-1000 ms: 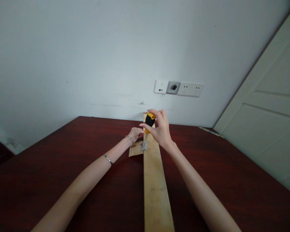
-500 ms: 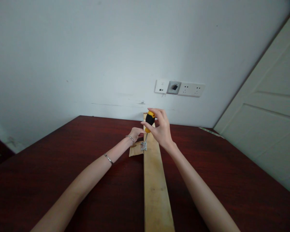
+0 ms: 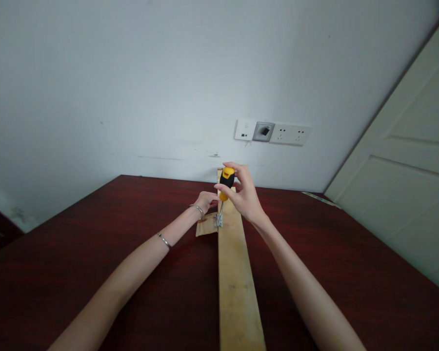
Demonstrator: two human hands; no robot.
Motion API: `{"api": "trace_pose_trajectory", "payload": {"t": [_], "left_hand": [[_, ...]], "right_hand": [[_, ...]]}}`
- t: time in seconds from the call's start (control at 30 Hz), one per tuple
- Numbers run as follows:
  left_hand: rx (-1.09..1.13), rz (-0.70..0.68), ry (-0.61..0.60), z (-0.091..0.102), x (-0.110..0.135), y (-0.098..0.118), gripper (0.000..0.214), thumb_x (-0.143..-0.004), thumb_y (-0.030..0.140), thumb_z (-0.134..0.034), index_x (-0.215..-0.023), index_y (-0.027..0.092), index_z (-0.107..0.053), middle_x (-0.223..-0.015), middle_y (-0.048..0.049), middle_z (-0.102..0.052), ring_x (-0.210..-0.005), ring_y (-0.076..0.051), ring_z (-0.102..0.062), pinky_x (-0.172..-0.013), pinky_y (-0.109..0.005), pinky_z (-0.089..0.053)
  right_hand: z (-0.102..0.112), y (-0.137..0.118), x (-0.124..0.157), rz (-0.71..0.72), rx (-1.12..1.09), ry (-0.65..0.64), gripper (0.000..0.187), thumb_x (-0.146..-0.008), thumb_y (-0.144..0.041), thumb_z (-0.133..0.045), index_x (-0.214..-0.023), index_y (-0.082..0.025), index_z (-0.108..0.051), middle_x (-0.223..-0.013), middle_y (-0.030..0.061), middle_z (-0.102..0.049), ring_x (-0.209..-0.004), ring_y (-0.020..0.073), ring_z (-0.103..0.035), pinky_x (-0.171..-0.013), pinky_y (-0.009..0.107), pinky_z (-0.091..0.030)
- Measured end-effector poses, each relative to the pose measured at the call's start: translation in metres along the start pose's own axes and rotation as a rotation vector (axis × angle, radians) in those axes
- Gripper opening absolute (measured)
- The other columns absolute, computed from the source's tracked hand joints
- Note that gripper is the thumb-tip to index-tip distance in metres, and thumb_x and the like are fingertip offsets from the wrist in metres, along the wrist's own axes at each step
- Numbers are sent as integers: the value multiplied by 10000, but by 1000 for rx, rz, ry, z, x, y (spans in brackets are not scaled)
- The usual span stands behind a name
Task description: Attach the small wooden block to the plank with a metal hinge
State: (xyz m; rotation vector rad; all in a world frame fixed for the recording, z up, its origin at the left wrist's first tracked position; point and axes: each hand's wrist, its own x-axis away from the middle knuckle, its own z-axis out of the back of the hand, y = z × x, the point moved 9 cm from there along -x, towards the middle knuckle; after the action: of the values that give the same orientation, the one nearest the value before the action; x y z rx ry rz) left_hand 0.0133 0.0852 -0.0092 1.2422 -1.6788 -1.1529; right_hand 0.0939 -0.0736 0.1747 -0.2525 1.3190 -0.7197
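Observation:
My right hand (image 3: 246, 194) is closed around the yellow and black handle of a screwdriver (image 3: 226, 181). The metal shaft slants down to a small silver hinge (image 3: 218, 220); the tip's exact seat is too small to make out. That hinge spans a long pale wooden board (image 3: 237, 282) and a short wooden piece (image 3: 206, 226) at its left side. Just left of the screwdriver, my left hand (image 3: 207, 200) has its fingers pinched together at the board's left edge. Whatever may be between those fingertips is hidden.
The board lies lengthwise on a dark red tabletop (image 3: 149, 292), its far end near the white wall (image 3: 149, 87). A row of wall sockets (image 3: 289, 134) sits beyond my right hand. A white panelled door (image 3: 417, 161) stands at the right, with a thin strip (image 3: 320, 199) near it.
The screwdriver handle has turned slightly in my right hand, and the fingers have shifted a little. My left hand, the hinge and the boards stay practically in place.

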Motion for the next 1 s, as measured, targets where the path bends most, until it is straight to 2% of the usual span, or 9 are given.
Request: {"api": "trace_pose_trajectory", "payload": {"t": [0.2,0.27,0.47,0.67,0.73,0.87,1.0], "left_hand": [[-10,39,18,-1,4,-1,94,-503,24,-673,-531,97,-620,-552,-50,-638,-497,-132,-574,-561,-258,-481],[-10,46,23,0,3,-3,91,-506,31,-679,-534,95,-620,-562,-54,-642,-497,-131,-576,-553,-252,-478],[-19,43,55,5,-2,-5,125,-513,23,-684,-594,105,-636,-586,-38,-647,-524,-128,-582,-550,-232,-473],[-22,58,53,3,5,-2,98,-543,16,-678,-558,98,-626,-588,-48,-642,-532,-133,-584,-569,-241,-476],[-22,60,55,2,8,0,99,-549,11,-669,-555,99,-624,-584,-44,-639,-533,-133,-582,-569,-242,-473],[-23,55,62,3,9,2,129,-539,-8,-656,-603,105,-648,-607,-36,-648,-564,-134,-583,-572,-237,-467],[-22,64,60,3,7,0,120,-523,-1,-679,-578,95,-635,-607,-44,-644,-549,-132,-578,-583,-251,-474]], "right_hand": [[-4,-3,-1,-8,-129,-162,400,-899,-330,-456,-1295,-285,-424,-1283,61,-487,-1182,222,-461,-975,430,-420],[-7,-2,-2,-2,-119,-209,421,-900,-308,-452,-1317,-286,-398,-1262,68,-501,-1147,220,-488,-936,416,-454],[1,-8,-4,77,213,-183,514,-832,-334,-569,-1321,-280,-422,-1143,90,-474,-994,212,-521,-786,377,-537],[1,-19,-3,100,104,-314,514,-876,-216,-461,-1366,-336,-363,-1267,67,-460,-1132,219,-480,-865,416,-520],[2,-17,-4,102,95,-302,495,-868,-208,-479,-1342,-326,-400,-1224,62,-503,-1079,205,-513,-850,403,-529],[6,-14,-5,121,158,-206,492,-807,-275,-599,-1283,-295,-479,-1125,71,-514,-977,191,-526,-724,333,-566],[4,-19,-4,131,133,-241,592,-796,-192,-583,-1349,-295,-397,-1275,82,-453,-1119,214,-477,-762,337,-554]]}}
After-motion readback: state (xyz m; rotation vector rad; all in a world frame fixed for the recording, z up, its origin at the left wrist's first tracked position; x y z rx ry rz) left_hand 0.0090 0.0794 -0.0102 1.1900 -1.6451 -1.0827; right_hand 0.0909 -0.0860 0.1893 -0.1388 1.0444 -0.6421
